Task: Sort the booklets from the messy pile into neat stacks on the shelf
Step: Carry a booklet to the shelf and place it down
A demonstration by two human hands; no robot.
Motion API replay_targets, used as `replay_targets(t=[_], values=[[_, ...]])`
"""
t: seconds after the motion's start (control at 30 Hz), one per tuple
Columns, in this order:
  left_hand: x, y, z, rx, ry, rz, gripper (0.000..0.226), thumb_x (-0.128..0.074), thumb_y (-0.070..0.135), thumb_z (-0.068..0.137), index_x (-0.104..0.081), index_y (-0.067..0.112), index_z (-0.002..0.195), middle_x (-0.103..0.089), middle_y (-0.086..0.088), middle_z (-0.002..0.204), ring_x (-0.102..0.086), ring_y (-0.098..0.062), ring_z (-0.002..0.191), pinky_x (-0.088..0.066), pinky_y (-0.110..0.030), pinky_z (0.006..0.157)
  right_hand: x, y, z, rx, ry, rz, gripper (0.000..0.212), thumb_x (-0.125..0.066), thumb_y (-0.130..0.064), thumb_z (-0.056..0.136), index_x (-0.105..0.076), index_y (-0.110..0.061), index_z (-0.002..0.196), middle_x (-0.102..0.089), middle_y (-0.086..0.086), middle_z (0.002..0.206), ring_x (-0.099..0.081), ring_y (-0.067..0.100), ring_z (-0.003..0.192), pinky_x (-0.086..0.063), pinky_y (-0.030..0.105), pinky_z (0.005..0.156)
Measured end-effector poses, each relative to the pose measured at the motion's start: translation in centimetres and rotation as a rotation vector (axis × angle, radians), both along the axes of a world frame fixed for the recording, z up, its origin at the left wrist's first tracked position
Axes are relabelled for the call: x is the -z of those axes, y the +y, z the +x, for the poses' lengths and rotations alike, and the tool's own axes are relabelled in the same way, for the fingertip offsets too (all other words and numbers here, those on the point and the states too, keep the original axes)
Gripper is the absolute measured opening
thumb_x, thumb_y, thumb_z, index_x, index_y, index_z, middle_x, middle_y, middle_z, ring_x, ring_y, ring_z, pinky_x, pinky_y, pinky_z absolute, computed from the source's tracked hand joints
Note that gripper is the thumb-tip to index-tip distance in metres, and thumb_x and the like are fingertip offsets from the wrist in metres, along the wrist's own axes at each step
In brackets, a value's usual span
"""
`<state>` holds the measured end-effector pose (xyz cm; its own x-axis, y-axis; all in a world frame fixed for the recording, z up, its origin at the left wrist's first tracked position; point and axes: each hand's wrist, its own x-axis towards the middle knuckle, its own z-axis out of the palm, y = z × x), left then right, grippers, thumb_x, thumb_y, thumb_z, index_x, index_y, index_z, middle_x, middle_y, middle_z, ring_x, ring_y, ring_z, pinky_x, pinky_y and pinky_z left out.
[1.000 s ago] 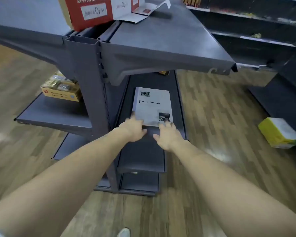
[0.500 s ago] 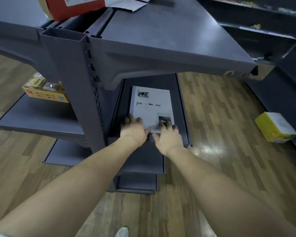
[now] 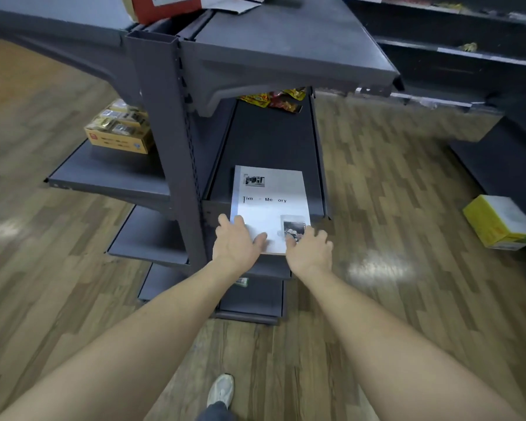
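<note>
One booklet stack shows, white-covered with two small dark photographs and a line of title lettering, lying flat on the dark middle shelf of a grey metal rack, its near end jutting a little past the shelf's front lip; how many booklets make up the stack cannot be told from above. Two bare hands meet it at that near end. The left hand lies over the near left corner, fingers spread and its grip apart, thumb resting on the cover. The right hand sits at the near right corner, fingers curled loosely with the tips on the cover beside the lower photograph; whether any fingers hook under the edge cannot be told. At the far end of the same shelf lies a small heap of red and yellow snack packets, well apart from the booklets. One orange carton of wrapped goods stands on the shelf to the left of the upright, one red box sits on the top shelf, and one yellow-and-white box rests on the wooden floor at the right. One grey shoe shows below.
</note>
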<state>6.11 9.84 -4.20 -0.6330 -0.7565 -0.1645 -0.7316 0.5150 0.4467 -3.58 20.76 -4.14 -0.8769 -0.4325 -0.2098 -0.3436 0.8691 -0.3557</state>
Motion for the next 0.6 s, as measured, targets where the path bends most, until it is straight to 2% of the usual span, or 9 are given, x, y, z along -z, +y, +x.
replay_targets(t=[0.1,0.17,0.23,0.33,0.47,0.57,0.6], values=[[0.2,0.9,1.1,-0.047,-0.04,0.033,0.069,-0.047,0.052,0.096,-0.022,0.013,0.147,-0.033,-0.015,0.132,-0.05,-0.03,0.104,-0.041,-0.035,0.067,0.4,0.8,0.5,0.075,-0.089,-0.019,0.062,-0.04,-0.047,0.102,-0.029,-0.006,0.147,-0.045,0.017,0.142,-0.048,0.037,0.126,-0.042,0.04,0.087],[0.3,1.0,1.6,-0.071,-0.063,0.035,0.076,-0.044,0.054,0.096,-0.008,0.019,0.154,-0.035,-0.015,0.131,-0.051,-0.027,0.088,-0.039,-0.035,0.062,0.5,0.7,1.0,0.101,-0.085,-0.027,0.061,-0.038,-0.05,0.102,-0.033,-0.006,0.143,-0.048,0.016,0.137,-0.054,0.035,0.119,-0.04,0.036,0.075],[0.1,0.5,1.8,-0.097,-0.073,0.012,0.078,-0.039,0.056,0.097,-0.003,0.019,0.156,-0.037,-0.015,0.131,-0.051,-0.027,0.075,-0.038,-0.033,0.059,0.2,0.3,1.4,0.119,-0.082,-0.009,0.058,-0.036,-0.053,0.102,-0.039,-0.005,0.135,-0.053,0.014,0.131,-0.059,0.033,0.111,-0.038,0.033,0.07],[-0.6,-0.8,1.5,-0.118,-0.045,-0.049,0.073,-0.036,0.055,0.099,-0.013,0.014,0.154,-0.043,-0.015,0.129,-0.05,-0.028,0.07,-0.038,-0.033,0.059,-0.4,-0.5,1.2,0.163,-0.09,-0.004,0.051,-0.033,-0.049,0.104,-0.042,-0.004,0.126,-0.064,0.013,0.119,-0.063,0.031,0.105,-0.039,0.032,0.068],[-1.1,-2.5,-0.2,-0.088,0.017,-0.088,0.064,-0.04,0.05,0.098,-0.023,0.014,0.149,-0.046,-0.014,0.125,-0.049,-0.027,0.065,-0.035,-0.031,0.055,-1.4,-1.8,0.5,0.21,-0.061,-0.082,0.04,-0.032,-0.038,0.107,-0.039,-0.002,0.122,-0.069,0.016,0.107,-0.064,0.033,0.095,-0.036,0.032,0.065],[-1.4,-3.5,-2.3,-0.037,0.025,-0.105,0.064,-0.04,0.049,0.098,-0.025,0.011,0.148,-0.047,-0.014,0.127,-0.051,-0.028,0.067,-0.037,-0.032,0.056,-2.2,-2.0,-0.9,0.222,-0.016,-0.122,0.032,-0.03,-0.035,0.108,-0.037,-0.005,0.115,-0.066,0.013,0.093,-0.054,0.03,0.077,-0.035,0.033,0.061],[-1.5,-3.6,-3.0,-0.012,0.027,-0.111,0.065,-0.04,0.049,0.098,-0.025,0.01,0.148,-0.047,-0.014,0.128,-0.05,-0.028,0.068,-0.037,-0.032,0.057,-2.4,-1.7,-1.5,0.232,0.002,-0.124,0.029,-0.03,-0.035,0.108,-0.036,-0.007,0.111,-0.066,0.014,0.095,-0.052,0.029,0.076,-0.035,0.034,0.062]])
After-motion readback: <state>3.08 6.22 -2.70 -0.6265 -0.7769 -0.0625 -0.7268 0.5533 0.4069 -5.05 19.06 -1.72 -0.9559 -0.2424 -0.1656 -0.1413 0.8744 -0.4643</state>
